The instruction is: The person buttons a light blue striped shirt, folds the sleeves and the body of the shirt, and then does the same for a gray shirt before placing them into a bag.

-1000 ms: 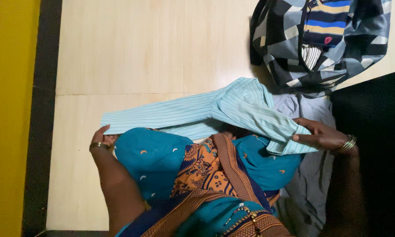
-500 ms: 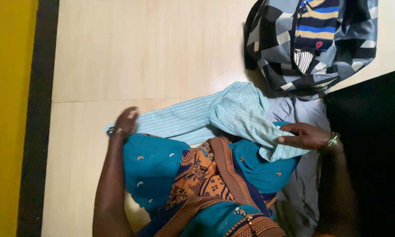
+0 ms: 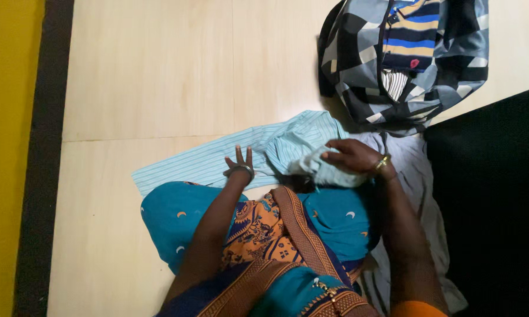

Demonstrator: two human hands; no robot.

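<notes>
Striped shirt is the reference: light blue-green, lying flat on the pale tiled floor, right in front of your knees.

Your left hand rests on the shirt near its middle, palm down, fingers spread and straight. Pressing, not gripping; nothing is held.

Your right hand is at the shirt's right end, on top of a bunched, folded-over part of the fabric. Fingers are curled down onto the bunch and touching it. Can't tell if they actually pinch cloth or just press it.

The shirt's left end runs out flat and free past your left hand.

A grey cloth lies just right of the shirt, partly under your right forearm.

A patterned grey-black bag sits beyond the shirt's right end, open, with folded striped clothes showing inside. The bag's lower edge is close to the shirt; contact not clear.

A dark mat lies further right of the grey cloth.
</notes>
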